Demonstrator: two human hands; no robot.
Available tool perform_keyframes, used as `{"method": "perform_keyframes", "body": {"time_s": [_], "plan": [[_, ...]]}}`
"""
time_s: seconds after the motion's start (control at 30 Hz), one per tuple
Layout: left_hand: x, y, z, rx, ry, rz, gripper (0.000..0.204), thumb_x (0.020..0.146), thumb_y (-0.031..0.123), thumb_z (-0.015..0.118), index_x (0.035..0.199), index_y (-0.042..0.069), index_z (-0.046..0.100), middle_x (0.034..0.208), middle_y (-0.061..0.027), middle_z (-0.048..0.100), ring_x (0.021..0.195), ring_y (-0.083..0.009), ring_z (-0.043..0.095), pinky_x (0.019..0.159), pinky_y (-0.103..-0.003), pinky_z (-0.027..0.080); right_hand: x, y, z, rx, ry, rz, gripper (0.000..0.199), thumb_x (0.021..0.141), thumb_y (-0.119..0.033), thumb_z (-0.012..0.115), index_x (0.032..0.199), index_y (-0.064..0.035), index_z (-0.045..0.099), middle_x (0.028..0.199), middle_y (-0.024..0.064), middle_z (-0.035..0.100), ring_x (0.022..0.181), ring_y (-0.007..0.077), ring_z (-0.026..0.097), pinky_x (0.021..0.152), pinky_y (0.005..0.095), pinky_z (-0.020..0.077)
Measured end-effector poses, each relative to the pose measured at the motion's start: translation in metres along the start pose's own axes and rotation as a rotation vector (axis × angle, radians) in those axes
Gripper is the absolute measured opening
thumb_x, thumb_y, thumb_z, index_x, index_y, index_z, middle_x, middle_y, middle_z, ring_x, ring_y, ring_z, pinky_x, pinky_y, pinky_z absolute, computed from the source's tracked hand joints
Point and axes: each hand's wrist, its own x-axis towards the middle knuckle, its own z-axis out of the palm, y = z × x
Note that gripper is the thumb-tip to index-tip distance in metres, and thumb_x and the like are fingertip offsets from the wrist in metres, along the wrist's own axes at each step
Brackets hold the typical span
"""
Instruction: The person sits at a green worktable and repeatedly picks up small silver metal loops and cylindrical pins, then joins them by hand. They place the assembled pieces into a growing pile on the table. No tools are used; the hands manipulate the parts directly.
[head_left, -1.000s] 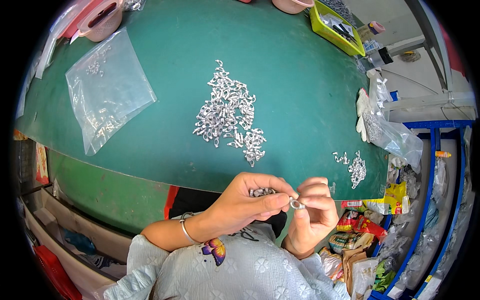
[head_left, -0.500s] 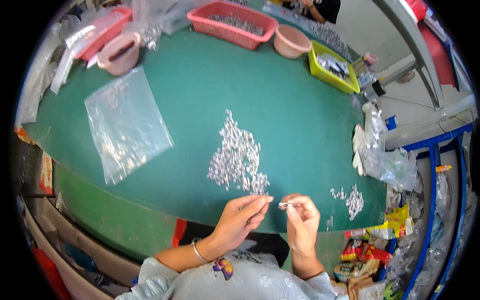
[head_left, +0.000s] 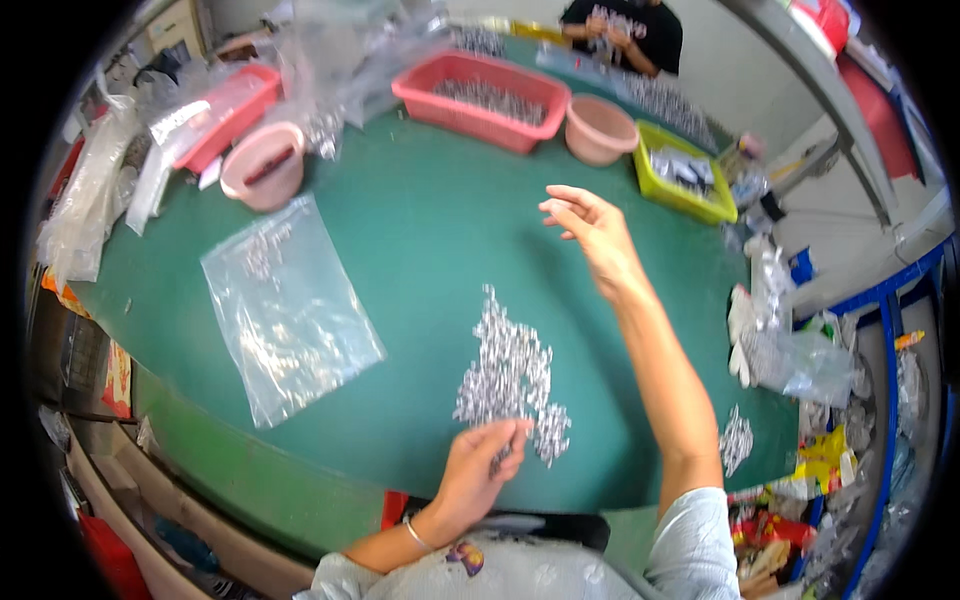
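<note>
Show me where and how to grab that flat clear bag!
Probably pinch the clear bag by its near right corner, coming from the right: the bag lies flat, that corner sticks out, and the small silvery pieces show at the far end.

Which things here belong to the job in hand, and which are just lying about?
In use, it seems:
left hand, closed on small metal parts
right hand, out over the table; contents unclear
large metal pile
smaller metal pile

Apparently just lying about:
yellow-green tray
white glove
yellow package
</note>
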Motion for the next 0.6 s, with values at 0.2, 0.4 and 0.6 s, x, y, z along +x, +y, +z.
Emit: {"method": "perform_keyframes", "body": {"time_s": [0.2,0.4,0.6], "plan": [[-0.008,-0.002,-0.009,-0.024,-0.026,0.071,0.023,0.094,0.016,0.044,0.104,-0.002,0.054,0.067,-0.0003,0.043,0.054,-0.0058,0.035,0.043,-0.018,0.026,-0.141,0.017,-0.032,-0.447,-0.19,0.039,0.015,0.079,-0.006,0.062,0.093,-0.0012,0.064,0.085,0.0084,0.063,0.081,0.0171,0.059,0.079,0.0299,0.0453],[-0.011,-0.015,-0.002,0.012,-0.037,0.02,0.022,0.094,0.016,0.044,0.102,-0.002,0.054,0.066,0.0,0.041,0.055,-0.0061,0.035,0.042,-0.018,0.026,-0.202,0.046,-0.004,-0.736,-0.096,-0.128,0.022,0.072,0.0,0.064,0.094,-0.004,0.064,0.087,0.0085,0.056,0.083,0.0251,0.05,0.08,0.0342,0.0397],[-0.019,-0.024,-0.001,0.055,-0.01,-0.003,0.023,0.093,0.018,0.045,0.098,-0.003,0.054,0.066,-0.0003,0.041,0.057,-0.0068,0.037,0.042,-0.018,0.027,-0.218,0.065,0.0,-0.751,0.074,-0.171,0.019,0.073,-0.006,0.065,0.091,-0.0034,0.062,0.092,0.0075,0.053,0.086,0.0249,0.048,0.076,0.0337,0.0377]]}}
